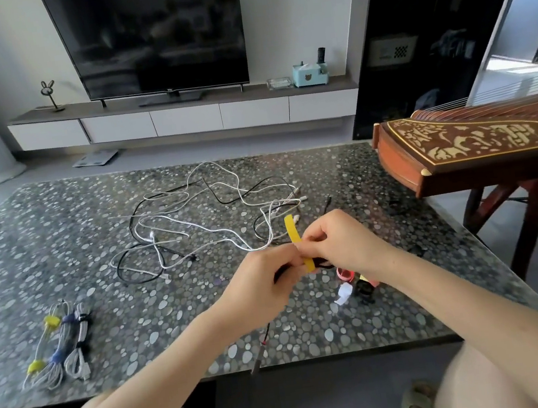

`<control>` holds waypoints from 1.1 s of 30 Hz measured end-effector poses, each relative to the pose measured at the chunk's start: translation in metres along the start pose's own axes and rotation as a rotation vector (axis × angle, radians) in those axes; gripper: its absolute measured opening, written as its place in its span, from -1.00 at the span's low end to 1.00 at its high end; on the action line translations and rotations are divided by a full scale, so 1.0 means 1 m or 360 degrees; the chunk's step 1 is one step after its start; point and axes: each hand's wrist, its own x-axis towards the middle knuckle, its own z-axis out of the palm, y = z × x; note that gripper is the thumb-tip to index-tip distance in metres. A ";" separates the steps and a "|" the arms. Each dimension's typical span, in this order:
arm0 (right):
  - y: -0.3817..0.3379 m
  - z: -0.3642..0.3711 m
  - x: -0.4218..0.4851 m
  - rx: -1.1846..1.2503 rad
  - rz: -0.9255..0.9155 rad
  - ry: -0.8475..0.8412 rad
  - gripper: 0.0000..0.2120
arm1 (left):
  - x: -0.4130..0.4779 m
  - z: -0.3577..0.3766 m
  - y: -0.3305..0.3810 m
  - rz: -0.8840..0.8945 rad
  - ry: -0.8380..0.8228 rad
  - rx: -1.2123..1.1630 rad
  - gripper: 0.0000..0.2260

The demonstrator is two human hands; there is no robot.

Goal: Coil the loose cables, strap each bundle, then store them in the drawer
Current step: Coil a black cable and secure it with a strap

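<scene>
My left hand [265, 285] grips a coiled black cable [322, 263] above the table's front half; one end of it hangs down past the table edge. My right hand [337, 242] pinches a yellow strap [294, 234] that wraps around this bundle, its free end sticking up. A tangle of loose white and black cables [207, 219] lies in the middle of the pebble-patterned table [58, 240]. Three strapped white bundles [59, 344], with yellow, blue and black straps, lie at the front left.
Spare straps, red, white and black [352, 287], lie under my right wrist. A wooden zither [480, 143] on a stand juts over the table's right side. Behind the table stands a TV cabinet with closed white drawers [186, 120] under a television.
</scene>
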 end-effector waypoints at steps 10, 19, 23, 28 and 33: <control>0.013 -0.002 -0.006 0.0838 0.1003 -0.0783 -0.81 | -0.006 0.003 -0.008 0.1252 0.0025 0.1046 -0.88; 0.009 0.008 -0.019 0.0465 0.0162 0.0021 -0.74 | 0.004 -0.007 0.010 -0.0604 -0.0228 -0.0355 -0.85; 0.009 0.009 -0.031 0.0165 -0.0253 0.0152 -0.78 | 0.029 -0.041 0.002 -0.1079 -0.1186 -0.1128 -0.73; 0.000 0.002 -0.041 0.0052 -0.0738 0.0263 -0.86 | 0.028 -0.034 0.010 -0.1087 -0.1459 -0.1659 -0.70; 0.004 -0.007 -0.044 -0.0062 -0.0754 0.0215 -0.84 | 0.019 -0.023 0.021 -0.1376 -0.1187 -0.2000 -0.83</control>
